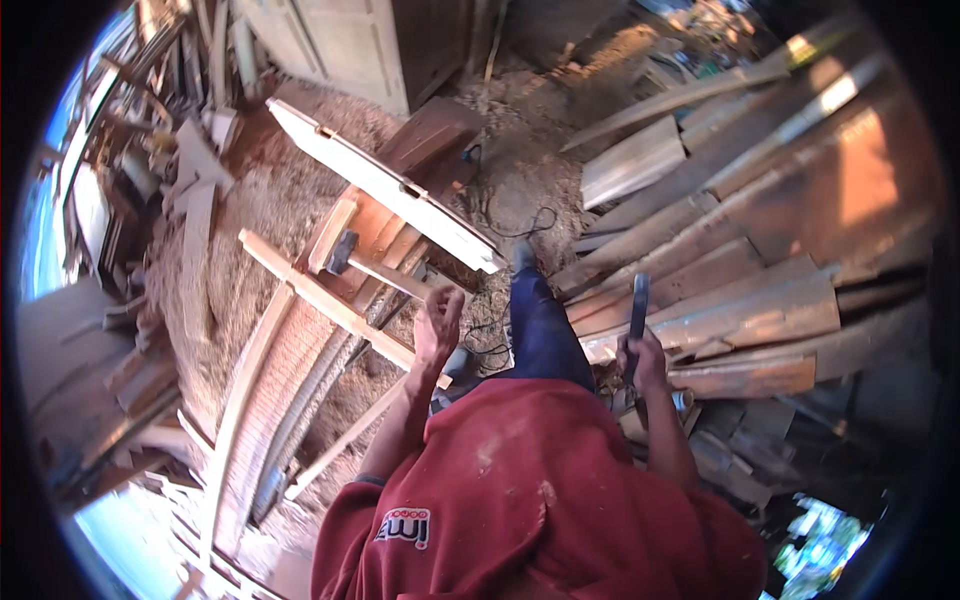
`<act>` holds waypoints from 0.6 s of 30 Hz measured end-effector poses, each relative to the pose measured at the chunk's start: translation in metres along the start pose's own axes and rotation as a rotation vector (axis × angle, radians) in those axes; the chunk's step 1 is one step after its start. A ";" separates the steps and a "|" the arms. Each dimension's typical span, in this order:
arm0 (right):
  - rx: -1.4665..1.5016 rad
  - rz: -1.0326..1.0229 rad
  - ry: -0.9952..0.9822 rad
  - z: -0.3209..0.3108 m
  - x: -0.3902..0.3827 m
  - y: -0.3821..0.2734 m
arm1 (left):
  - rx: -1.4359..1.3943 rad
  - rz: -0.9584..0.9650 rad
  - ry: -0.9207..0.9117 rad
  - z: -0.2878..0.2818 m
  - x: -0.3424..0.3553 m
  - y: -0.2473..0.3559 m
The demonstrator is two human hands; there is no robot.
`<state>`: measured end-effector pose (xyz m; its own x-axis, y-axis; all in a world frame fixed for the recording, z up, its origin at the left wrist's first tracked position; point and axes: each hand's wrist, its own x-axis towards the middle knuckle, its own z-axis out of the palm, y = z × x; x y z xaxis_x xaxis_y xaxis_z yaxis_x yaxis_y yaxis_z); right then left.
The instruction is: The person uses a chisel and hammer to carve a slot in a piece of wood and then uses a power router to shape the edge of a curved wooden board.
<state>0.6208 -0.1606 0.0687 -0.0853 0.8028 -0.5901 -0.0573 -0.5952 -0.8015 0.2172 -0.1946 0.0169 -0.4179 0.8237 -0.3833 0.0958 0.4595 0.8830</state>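
My left hand (pixel 437 325) is closed around the end of a hammer's wooden handle. The hammer (pixel 385 273) reaches away to the left, its dark head (pixel 342 252) over the boards. Just beyond my left wrist, a pale squared timber (pixel 330 312) lies crosswise over long planks. Farther off, a brightly lit timber (pixel 385 190) with notches along its edge slants across other boards. On the right, my right hand (pixel 642 358) grips a narrow, dark chisel-like bar (pixel 639 305) that points away from me and has a brighter end. My right hand touches no wood.
Long planks (pixel 740 310) are stacked on the right. Wood scraps (pixel 195 190) pile up at the left, and shavings (pixel 215 290) cover the ground. A panelled wooden piece (pixel 330 45) stands at the back. A dark cord (pixel 520 228) curls beside my foot.
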 end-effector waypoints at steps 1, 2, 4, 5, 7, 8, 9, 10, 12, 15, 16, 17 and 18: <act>-0.058 -0.023 -0.019 0.032 0.032 -0.031 | -0.016 0.014 0.124 0.005 0.009 0.010; -0.111 -0.050 -0.041 0.065 0.058 -0.056 | -0.025 0.031 0.248 0.007 0.022 0.020; -0.205 -0.101 -0.160 0.083 0.123 -0.073 | 0.010 0.007 0.403 0.018 0.057 0.037; -0.163 -0.041 -0.172 0.096 0.153 -0.077 | 0.057 -0.009 0.528 0.022 0.075 0.042; -0.251 -0.188 -0.383 0.115 0.200 -0.090 | 0.066 -0.111 0.650 0.022 0.115 0.035; -0.280 -0.285 -0.489 0.117 0.223 -0.098 | 0.102 -0.150 0.705 0.025 0.136 0.040; -0.338 -0.272 -0.587 0.120 0.239 -0.110 | 0.133 -0.179 0.765 0.025 0.150 0.043; -0.341 -0.241 -0.637 0.123 0.250 -0.117 | 0.166 -0.208 0.819 0.024 0.157 0.045; -0.243 -0.209 -0.749 0.127 0.267 -0.136 | 0.168 -0.263 0.831 0.029 0.174 0.052; -0.534 -0.123 -0.722 0.143 0.274 -0.165 | 0.014 -0.358 0.864 0.028 0.183 0.038; -0.584 -0.153 -0.742 0.149 0.277 -0.170 | -0.032 -0.348 0.880 0.026 0.181 0.030; -0.647 -0.223 -0.805 0.153 0.287 -0.172 | -0.047 -0.338 0.885 0.031 0.183 0.030; -0.707 -0.307 -0.857 0.158 0.299 -0.177 | -0.068 -0.328 0.885 0.038 0.185 0.039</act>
<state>0.4487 0.1793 0.0499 -0.8276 0.4621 -0.3185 0.3547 -0.0091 -0.9349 0.1775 -0.0116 -0.0300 -0.9509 0.0929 -0.2952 -0.1892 0.5802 0.7922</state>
